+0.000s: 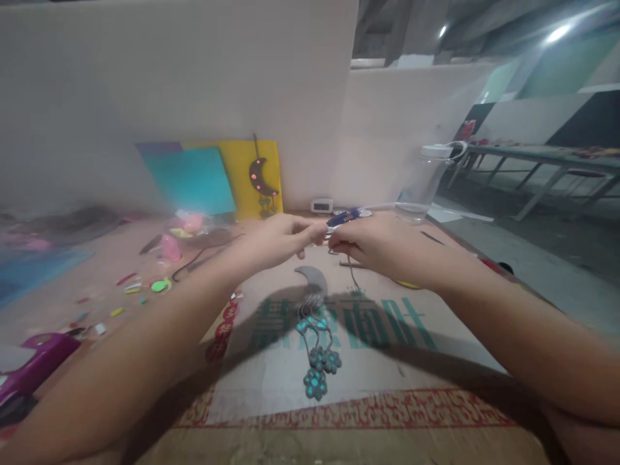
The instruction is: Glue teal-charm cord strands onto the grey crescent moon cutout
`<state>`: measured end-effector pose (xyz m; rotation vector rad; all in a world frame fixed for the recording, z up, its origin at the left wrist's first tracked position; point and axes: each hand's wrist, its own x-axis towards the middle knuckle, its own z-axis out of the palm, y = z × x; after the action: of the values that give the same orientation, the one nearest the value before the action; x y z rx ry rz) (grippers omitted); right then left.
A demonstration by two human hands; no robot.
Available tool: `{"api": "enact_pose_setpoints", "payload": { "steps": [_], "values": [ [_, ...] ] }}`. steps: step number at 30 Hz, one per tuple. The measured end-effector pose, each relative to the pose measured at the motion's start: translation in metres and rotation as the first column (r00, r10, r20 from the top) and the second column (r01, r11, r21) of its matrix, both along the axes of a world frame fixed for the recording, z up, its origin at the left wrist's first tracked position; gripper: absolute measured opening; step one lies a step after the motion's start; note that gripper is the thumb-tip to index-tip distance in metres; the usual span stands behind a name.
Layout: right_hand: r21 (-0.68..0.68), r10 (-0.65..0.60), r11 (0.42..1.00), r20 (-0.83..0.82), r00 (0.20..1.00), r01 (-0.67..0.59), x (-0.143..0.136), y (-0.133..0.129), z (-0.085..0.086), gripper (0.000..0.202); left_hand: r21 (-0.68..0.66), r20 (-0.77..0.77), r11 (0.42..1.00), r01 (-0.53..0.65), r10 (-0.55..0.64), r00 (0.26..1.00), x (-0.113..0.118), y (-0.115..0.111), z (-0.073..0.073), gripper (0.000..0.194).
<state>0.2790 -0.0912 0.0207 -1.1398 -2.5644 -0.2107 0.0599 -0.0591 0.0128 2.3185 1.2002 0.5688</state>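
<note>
My left hand hovers over the back of the work sheet, its fingers stretched toward the right and the thumb apart, with nothing visible in it. Close beside it, my right hand has its fingers curled in a pinch. A thin grey strand hangs from under these fingers toward the sheet; its upper end is hidden. In front of both hands lies a grey crescent moon ornament. From its lower end, strands run to turquoise-dotted pieces and several grey flowers with turquoise petals.
A purple tool and colourful scraps lie at left. Behind stand a turquoise sheet, a yellow board with a dark moon ornament, a small digital display and a clear bottle. A printed sheet covers the middle.
</note>
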Motion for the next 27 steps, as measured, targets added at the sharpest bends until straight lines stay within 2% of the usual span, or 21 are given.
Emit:
{"api": "enact_pose_setpoints", "payload": {
  "steps": [3,6,8,11,14,16,23,25,27],
  "values": [
    [-0.001,-0.011,1.0,-0.067,0.998,0.011,-0.007,0.013,0.003,0.022,-0.054,0.109,0.998,0.015,-0.009,0.994,0.008,-0.002,0.014,0.027],
    [-0.019,-0.041,0.999,-0.161,0.986,0.038,-0.006,0.021,0.004,0.019,-0.075,0.216,0.997,-0.008,0.025,0.976,0.009,0.0,0.009,0.023],
    [-0.011,-0.026,1.0,-0.223,0.975,0.024,-0.005,0.023,0.001,0.017,-0.078,0.244,0.997,0.024,-0.004,0.97,0.007,0.002,0.003,0.026],
    [-0.003,-0.007,1.0,-0.282,0.959,0.007,-0.004,0.024,-0.006,0.013,-0.07,0.232,0.995,0.065,-0.047,0.972,0.004,0.002,-0.004,0.024],
    [-0.036,-0.005,0.999,-0.347,0.938,-0.008,-0.003,0.023,-0.01,0.014,-0.07,0.195,0.995,0.068,-0.053,0.979,0.003,-0.001,-0.005,0.025],
    [-0.095,-0.044,0.995,-0.336,0.941,0.012,0.0,0.022,-0.008,0.018,-0.058,0.169,0.997,0.057,-0.047,0.985,0.001,-0.002,-0.003,0.027],
    [-0.297,-0.175,0.946,-0.133,0.976,0.129,0.027,0.024,0.009,0.02,-0.027,0.162,0.999,-0.02,0.025,0.986,-0.006,0.002,-0.004,0.03],
    [-0.352,-0.184,0.928,-0.158,0.97,0.119,0.032,0.026,0.01,0.022,-0.031,0.14,0.999,-0.006,0.011,0.99,-0.005,0.003,-0.006,0.03],
    [-0.412,-0.18,0.91,-0.273,0.945,0.055,0.033,0.026,0.01,0.025,-0.021,0.09,1.0,0.008,-0.007,0.996,-0.004,0.003,-0.007,0.031]
  ]
}}
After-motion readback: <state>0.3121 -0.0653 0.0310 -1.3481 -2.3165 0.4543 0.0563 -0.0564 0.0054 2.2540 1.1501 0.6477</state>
